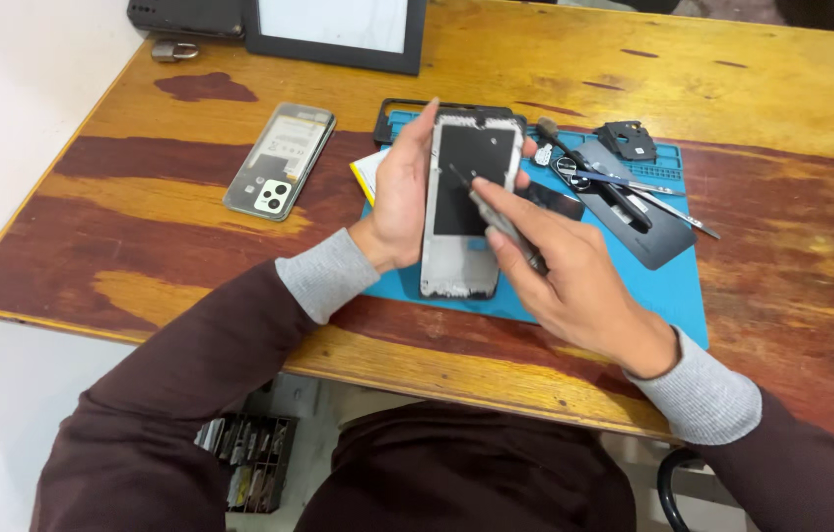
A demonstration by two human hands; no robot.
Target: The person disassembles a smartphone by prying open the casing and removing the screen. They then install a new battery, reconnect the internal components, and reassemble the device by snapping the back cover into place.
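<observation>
My left hand grips an opened phone frame by its left edge, holding it upright over the blue mat. Its dark inner panel faces me. In my right hand is a thin grey tool, pinched between thumb and fingers, with its tip touching the dark panel near the upper middle. Both sleeves are dark maroon with grey cuffs.
A phone back cover with camera cutout lies left on the wooden table. On the mat lie a dark panel, tweezers, a brush, a black frame and small black parts. A black-framed screen stands behind.
</observation>
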